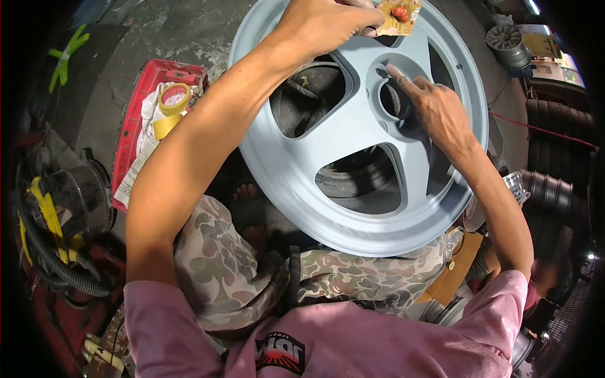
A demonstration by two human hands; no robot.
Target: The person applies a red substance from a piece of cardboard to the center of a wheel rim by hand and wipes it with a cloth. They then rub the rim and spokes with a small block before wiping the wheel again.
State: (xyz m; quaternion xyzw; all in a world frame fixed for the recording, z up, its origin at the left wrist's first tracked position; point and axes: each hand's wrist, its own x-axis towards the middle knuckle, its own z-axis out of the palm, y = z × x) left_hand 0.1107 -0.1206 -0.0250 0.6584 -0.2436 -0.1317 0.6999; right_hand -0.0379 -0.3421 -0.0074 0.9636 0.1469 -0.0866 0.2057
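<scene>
A large light grey car wheel rim [296, 170] stands tilted in front of my knees, with wide spokes and a central hub opening. At its top edge my left hand [328, 24] is closed on a small piece of printed card [407, 28]. A lump of orange-red paste [400, 12] sits on that card. My right hand [438, 107] is over the hub with its index finger stretched out, the tip at a lug hole [382, 70]. The other fingers of that hand are curled, and I see nothing in them.
On the left stands a red crate [129, 135] holding rolls of yellow masking tape [174, 99] and white cloth. A black hose [63, 274] and a dark drum [85, 195] lie further left. More rims [507, 47] and stacked tyres [558, 126] line the right. Another person [548, 277] is at the lower right.
</scene>
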